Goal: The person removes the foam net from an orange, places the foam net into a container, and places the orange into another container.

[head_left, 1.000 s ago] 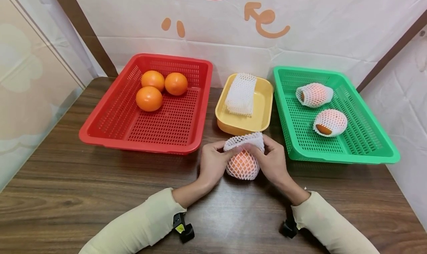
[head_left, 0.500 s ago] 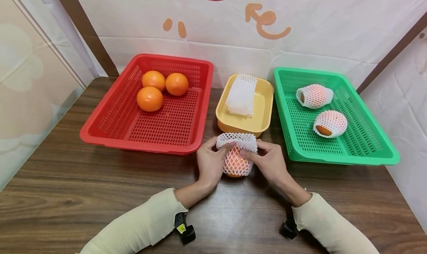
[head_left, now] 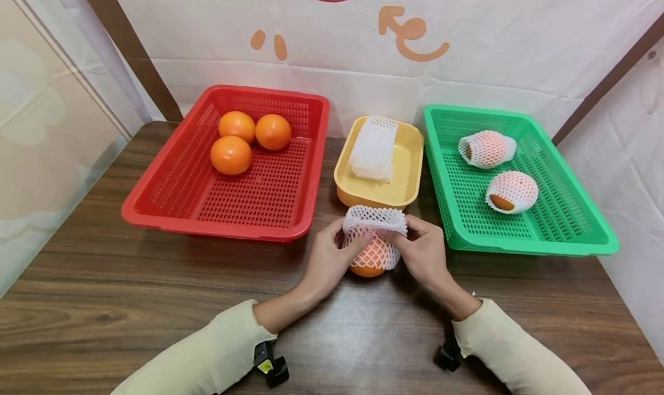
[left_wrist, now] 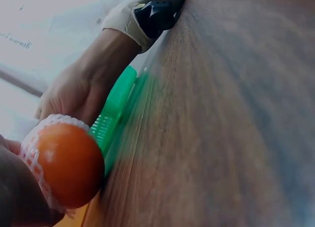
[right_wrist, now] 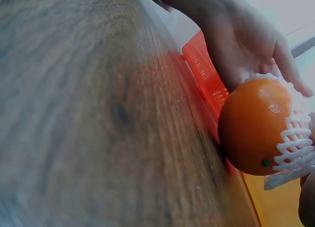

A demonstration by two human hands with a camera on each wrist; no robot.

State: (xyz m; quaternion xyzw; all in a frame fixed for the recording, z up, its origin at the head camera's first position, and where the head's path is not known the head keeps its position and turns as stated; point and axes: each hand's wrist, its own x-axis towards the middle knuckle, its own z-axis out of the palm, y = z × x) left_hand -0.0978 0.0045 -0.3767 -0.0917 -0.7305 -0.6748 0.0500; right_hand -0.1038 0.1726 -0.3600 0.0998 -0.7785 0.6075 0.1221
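Note:
An orange (head_left: 367, 271) sits on the table in front of the yellow tray, partly inside a white foam net sleeve (head_left: 376, 217). Its near end is bare; both wrist views show this smooth bare side of the orange (left_wrist: 74, 163) (right_wrist: 256, 126). From the left, my left hand (head_left: 328, 258) grips the net, its thumb lying over the fruit. My right hand (head_left: 426, 252) pinches the net's other side with thumb and fingers. Above the fruit, the net's far end is folded into a loose band. Fingers behind the net are mostly hidden.
A red basket (head_left: 306, 210) with several loose oranges stands at the left. Behind the hands is a yellow tray (head_left: 407, 153) holding folded white nets (head_left: 374, 147). A green basket (head_left: 544, 245) at the right has two net-wrapped fruits (head_left: 512, 192).
The net has shifted up the orange, baring its near end. Both hands and the fruit moved left, then slightly back right. The left forearm has swung a little outward.

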